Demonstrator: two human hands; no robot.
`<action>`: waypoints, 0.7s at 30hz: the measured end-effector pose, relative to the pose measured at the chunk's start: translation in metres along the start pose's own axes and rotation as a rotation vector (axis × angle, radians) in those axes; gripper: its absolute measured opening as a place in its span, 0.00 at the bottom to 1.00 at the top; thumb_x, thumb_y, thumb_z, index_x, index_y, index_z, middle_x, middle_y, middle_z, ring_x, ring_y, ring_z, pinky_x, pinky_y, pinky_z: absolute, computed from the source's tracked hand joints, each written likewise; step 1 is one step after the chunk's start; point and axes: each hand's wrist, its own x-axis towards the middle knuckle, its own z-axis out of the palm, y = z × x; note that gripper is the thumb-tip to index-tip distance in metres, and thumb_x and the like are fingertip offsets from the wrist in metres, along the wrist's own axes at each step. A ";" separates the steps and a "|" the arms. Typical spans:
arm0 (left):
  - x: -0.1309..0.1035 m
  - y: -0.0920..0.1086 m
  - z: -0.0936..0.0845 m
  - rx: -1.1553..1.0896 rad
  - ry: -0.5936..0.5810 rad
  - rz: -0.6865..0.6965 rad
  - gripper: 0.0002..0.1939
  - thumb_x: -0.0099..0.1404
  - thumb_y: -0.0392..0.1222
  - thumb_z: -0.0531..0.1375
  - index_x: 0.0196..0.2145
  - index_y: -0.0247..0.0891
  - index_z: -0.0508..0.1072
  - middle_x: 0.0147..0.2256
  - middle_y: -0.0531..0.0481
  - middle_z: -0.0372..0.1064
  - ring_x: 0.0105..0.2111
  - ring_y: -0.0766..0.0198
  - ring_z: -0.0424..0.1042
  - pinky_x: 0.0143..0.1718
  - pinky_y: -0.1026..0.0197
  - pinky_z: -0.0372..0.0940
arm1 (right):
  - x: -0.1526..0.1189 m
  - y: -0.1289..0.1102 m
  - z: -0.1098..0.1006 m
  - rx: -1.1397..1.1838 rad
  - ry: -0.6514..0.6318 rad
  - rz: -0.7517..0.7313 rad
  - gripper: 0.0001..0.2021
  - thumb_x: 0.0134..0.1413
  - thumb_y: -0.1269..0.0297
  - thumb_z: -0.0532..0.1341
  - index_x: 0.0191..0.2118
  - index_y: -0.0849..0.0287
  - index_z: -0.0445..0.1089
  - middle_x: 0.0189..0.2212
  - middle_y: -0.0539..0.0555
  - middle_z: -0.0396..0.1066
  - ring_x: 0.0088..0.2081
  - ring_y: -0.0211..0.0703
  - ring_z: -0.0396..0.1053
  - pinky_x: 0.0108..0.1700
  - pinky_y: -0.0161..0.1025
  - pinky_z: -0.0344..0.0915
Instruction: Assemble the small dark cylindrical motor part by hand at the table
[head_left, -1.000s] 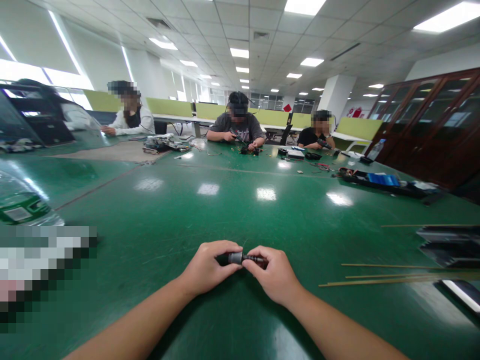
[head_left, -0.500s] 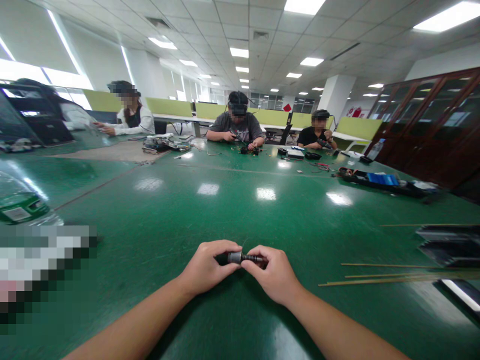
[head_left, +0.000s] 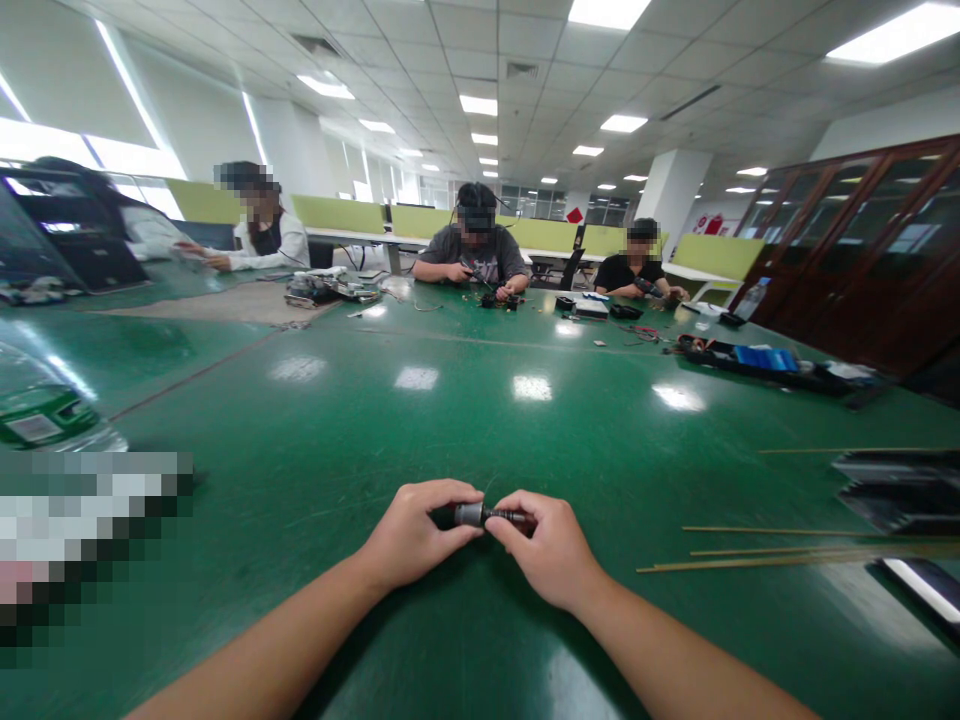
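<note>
Low over the green table (head_left: 480, 430), both hands meet at a small grey metal cylinder (head_left: 470, 514) with a dark ribbed shaft (head_left: 510, 516). My left hand (head_left: 412, 530) pinches the cylinder between thumb and fingers from the left. From the right, my right hand (head_left: 555, 545) closes thumb and fingers on the shaft, which lies level. The fingers cover the shaft's far end. What kind of part it is, I cannot tell. A thin hair-like strand (head_left: 490, 488) shows just above the part.
Thin sticks (head_left: 720, 551) lie to the right, with black packets (head_left: 885, 490) and a dark phone-like slab (head_left: 919, 590). At left stand a water bottle (head_left: 45, 410) and a blurred-out flat object (head_left: 82, 510). Across the table, several people work; a tool tray (head_left: 772, 362) lies at right.
My right thumb has slid slightly right along the shaft; my left hand keeps its hold. Across the table, the person at right has lowered a hand from the face.
</note>
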 end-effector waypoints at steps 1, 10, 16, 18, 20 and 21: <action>0.000 0.000 0.000 -0.001 0.000 0.001 0.17 0.56 0.39 0.70 0.44 0.44 0.78 0.43 0.50 0.78 0.43 0.58 0.77 0.49 0.57 0.70 | 0.000 0.000 0.000 0.001 -0.002 0.000 0.06 0.58 0.62 0.63 0.35 0.57 0.75 0.27 0.49 0.73 0.29 0.39 0.69 0.32 0.33 0.61; 0.000 0.000 0.000 0.005 0.004 0.003 0.16 0.56 0.39 0.70 0.44 0.45 0.78 0.42 0.51 0.78 0.43 0.60 0.77 0.49 0.58 0.70 | 0.000 0.001 0.001 0.011 -0.005 0.009 0.06 0.58 0.62 0.63 0.35 0.57 0.75 0.26 0.49 0.72 0.28 0.39 0.68 0.31 0.33 0.60; 0.000 0.000 0.000 0.003 0.004 0.010 0.16 0.56 0.39 0.70 0.44 0.44 0.78 0.42 0.50 0.78 0.43 0.59 0.77 0.49 0.58 0.70 | 0.000 0.002 0.001 0.017 -0.006 0.012 0.06 0.58 0.62 0.63 0.35 0.57 0.75 0.26 0.49 0.72 0.29 0.39 0.68 0.31 0.33 0.60; 0.000 -0.001 0.000 0.004 0.005 0.011 0.16 0.56 0.39 0.70 0.44 0.44 0.78 0.42 0.51 0.78 0.43 0.59 0.77 0.49 0.58 0.70 | 0.000 0.002 0.000 0.016 -0.008 0.010 0.06 0.58 0.61 0.63 0.35 0.57 0.75 0.26 0.49 0.72 0.28 0.39 0.68 0.31 0.33 0.60; 0.000 -0.001 -0.001 0.004 0.006 0.013 0.16 0.56 0.40 0.70 0.44 0.45 0.78 0.42 0.51 0.78 0.43 0.59 0.77 0.49 0.58 0.70 | 0.000 0.002 0.000 0.019 -0.007 0.009 0.06 0.58 0.62 0.63 0.35 0.57 0.75 0.26 0.49 0.72 0.28 0.39 0.68 0.31 0.33 0.60; 0.000 -0.001 -0.001 0.005 0.007 0.015 0.17 0.56 0.40 0.70 0.44 0.45 0.78 0.42 0.51 0.78 0.43 0.59 0.77 0.49 0.58 0.70 | 0.000 0.002 0.000 0.023 -0.006 0.009 0.05 0.58 0.62 0.63 0.35 0.57 0.75 0.26 0.49 0.72 0.28 0.39 0.68 0.31 0.33 0.60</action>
